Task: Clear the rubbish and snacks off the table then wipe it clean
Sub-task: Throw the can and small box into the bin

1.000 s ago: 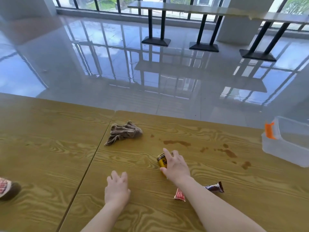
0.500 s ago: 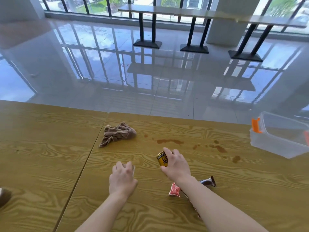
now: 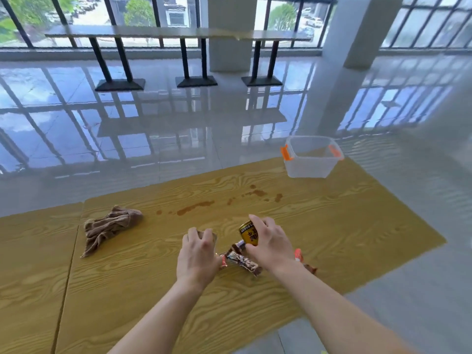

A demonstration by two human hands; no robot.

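While right hand [image 3: 268, 241] grips yellow drink can [image 3: 249, 235] over worktop [image 3: 332, 226], left hand [image 3: 198, 254] fingers curl round small clear object, unidentifiable. Best: lift can upright, carry to clear bin [image 3: 310, 159]; snack wrappers [image 3: 242, 260] next.

A glossy pale tiled floor [image 3: 178, 129] fills most of the room and mirrors the window grid and the sky. Along the far wall runs a row of tall windows [image 3: 107, 14] with dark frames, trees, parked cars and buildings showing outside in bright daylight. In front of them stands a long narrow bar table [image 3: 153, 34] on black pedestal legs. Two white square pillars [image 3: 229, 34] rise from the floor.
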